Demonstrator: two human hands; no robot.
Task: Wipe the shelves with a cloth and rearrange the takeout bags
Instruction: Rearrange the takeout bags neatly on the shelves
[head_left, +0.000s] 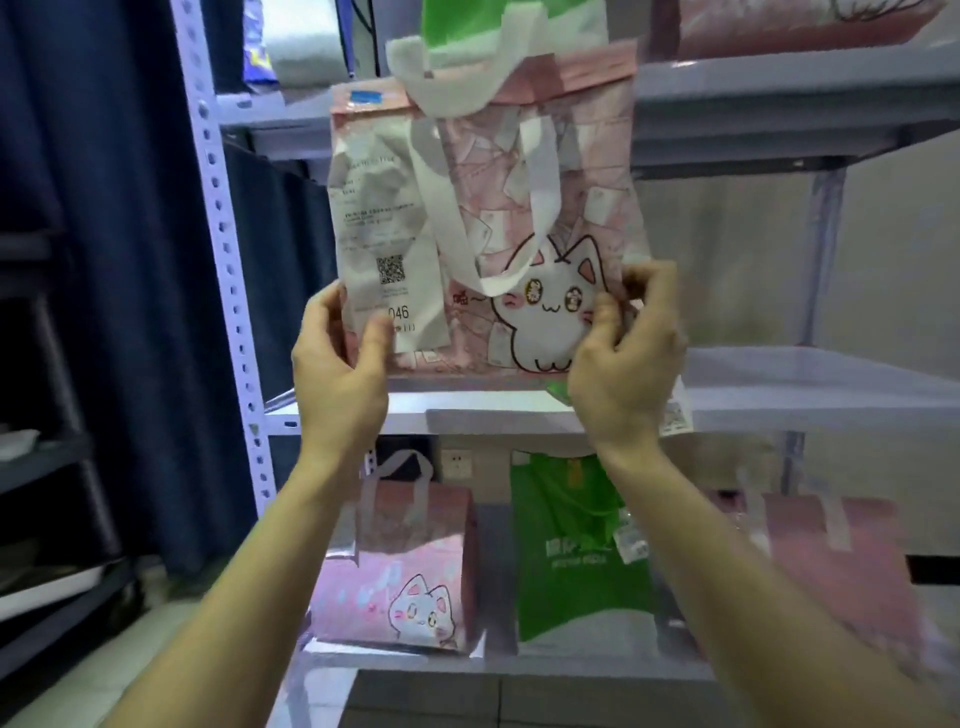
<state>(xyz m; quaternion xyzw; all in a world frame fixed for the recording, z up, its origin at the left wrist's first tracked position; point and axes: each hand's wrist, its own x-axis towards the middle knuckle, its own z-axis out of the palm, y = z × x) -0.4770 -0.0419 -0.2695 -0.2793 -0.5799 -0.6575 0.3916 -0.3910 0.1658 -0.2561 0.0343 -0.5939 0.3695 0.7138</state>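
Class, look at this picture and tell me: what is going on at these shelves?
A person holds a pink cat bag by its lower corners, left hand on one side, right hand on the other, in front of the middle shelf. A receipt is stuck to its front. On the lower shelf stand a second cat bag, a green bag and a blurred pink bag. No cloth is in view.

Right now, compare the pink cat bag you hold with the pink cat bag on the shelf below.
The held bag is gripped at its lower edge by left hand and right hand; the lower bag stands on the shelf. The held bag bears a receipt; the lower bag shows none. A handle of the held bag hangs down its front; the lower bag's stands up. Both are pink with a white cat.
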